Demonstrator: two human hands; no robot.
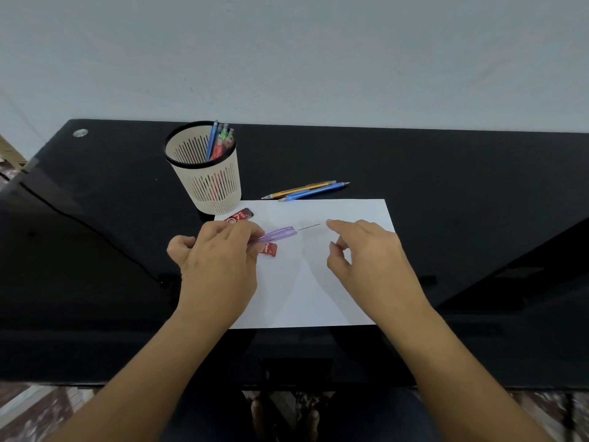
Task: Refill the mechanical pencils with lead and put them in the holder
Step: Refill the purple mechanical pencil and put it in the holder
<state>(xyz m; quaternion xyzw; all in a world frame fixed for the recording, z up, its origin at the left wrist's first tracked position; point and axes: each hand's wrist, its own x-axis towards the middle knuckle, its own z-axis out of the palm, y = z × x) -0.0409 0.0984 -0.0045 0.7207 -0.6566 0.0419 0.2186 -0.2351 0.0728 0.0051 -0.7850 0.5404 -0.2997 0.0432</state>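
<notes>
Purple translucent plastic mechanical pencil (279, 234): gripped by left hand (216, 260), aimed toward right hand (366, 260). Thin grey lead (309, 227) juts from its end. Right hand relaxed, holding nothing, forefinger just beyond lead. Recommended: feed lead straight in, gently; sideways pressure likely snaps it.

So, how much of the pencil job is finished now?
Done: several pencils stand in the holder. In hand: the left hand grips a purple pencil, a thin lead sticking out; the right hand holds nothing. Left: the orange pencil and blue pencil on the table.
</notes>
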